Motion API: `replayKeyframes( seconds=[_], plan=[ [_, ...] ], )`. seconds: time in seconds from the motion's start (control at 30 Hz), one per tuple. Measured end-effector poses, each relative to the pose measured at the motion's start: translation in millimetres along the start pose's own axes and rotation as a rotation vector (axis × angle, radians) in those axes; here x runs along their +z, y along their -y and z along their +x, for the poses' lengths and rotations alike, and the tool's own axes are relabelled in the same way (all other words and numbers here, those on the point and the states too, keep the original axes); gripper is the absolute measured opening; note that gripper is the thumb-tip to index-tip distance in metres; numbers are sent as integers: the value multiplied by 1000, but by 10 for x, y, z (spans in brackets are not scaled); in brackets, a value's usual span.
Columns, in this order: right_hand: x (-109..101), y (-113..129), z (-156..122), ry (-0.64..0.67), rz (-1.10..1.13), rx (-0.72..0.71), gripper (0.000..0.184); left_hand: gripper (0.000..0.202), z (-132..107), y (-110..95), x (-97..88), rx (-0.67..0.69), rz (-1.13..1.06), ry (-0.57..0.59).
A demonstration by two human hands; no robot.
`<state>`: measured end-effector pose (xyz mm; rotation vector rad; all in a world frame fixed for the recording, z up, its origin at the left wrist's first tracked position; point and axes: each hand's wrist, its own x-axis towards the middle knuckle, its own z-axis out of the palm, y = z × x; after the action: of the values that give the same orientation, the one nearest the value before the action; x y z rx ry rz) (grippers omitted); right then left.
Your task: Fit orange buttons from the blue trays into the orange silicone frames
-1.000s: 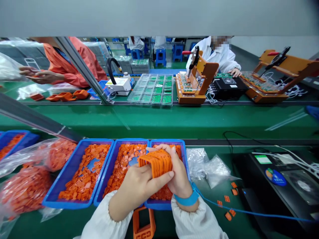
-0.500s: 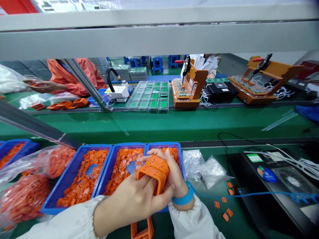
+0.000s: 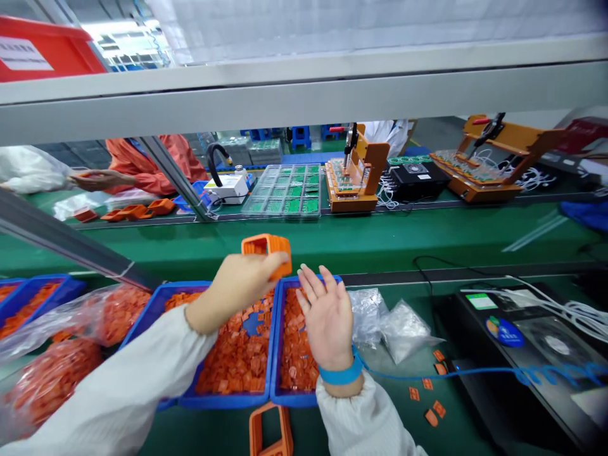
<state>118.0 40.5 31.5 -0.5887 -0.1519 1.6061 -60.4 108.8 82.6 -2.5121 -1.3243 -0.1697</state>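
Observation:
My left hand (image 3: 237,288) grips a stack of orange plastic frames (image 3: 280,248), lifted over the far edge of the bins. To its right, my right hand (image 3: 329,320) is open, palm showing and fingers stretched, with a blue wrist strap (image 3: 342,373) at the wrist. It hovers above a blue bin (image 3: 276,354) of small orange plastic pieces and holds nothing. Another blue bin (image 3: 223,400) of such pieces lies below my left forearm. Near the front edge rests another orange frame (image 3: 287,430).
Bags of orange pieces (image 3: 59,373) lie at left, clear bags (image 3: 403,329) right of the bins. Loose orange pieces (image 3: 414,394) lie beside a black machine (image 3: 560,354). Across the green ledge stand a circuit-board tray (image 3: 285,190) and orange clamp fixtures (image 3: 354,202). A co-worker's orange sleeve (image 3: 175,161) shows at far left.
Both hands were together on the orange frames. My left hand has carried the stack up and away to the far side; my right hand has let go and opened. The view has tilted up slightly.

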Motion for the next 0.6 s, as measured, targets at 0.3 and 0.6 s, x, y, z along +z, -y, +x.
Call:
replayKeyframes(
  seconds=[0.3,0.6],
  plan=[
    [135,-348,-282,176,17,154,23,61,847,732,1038,-37,-57,559],
    [207,-464,-437,227,-162,174,13,72,928,979,1572,-104,-144,641]
  ],
)
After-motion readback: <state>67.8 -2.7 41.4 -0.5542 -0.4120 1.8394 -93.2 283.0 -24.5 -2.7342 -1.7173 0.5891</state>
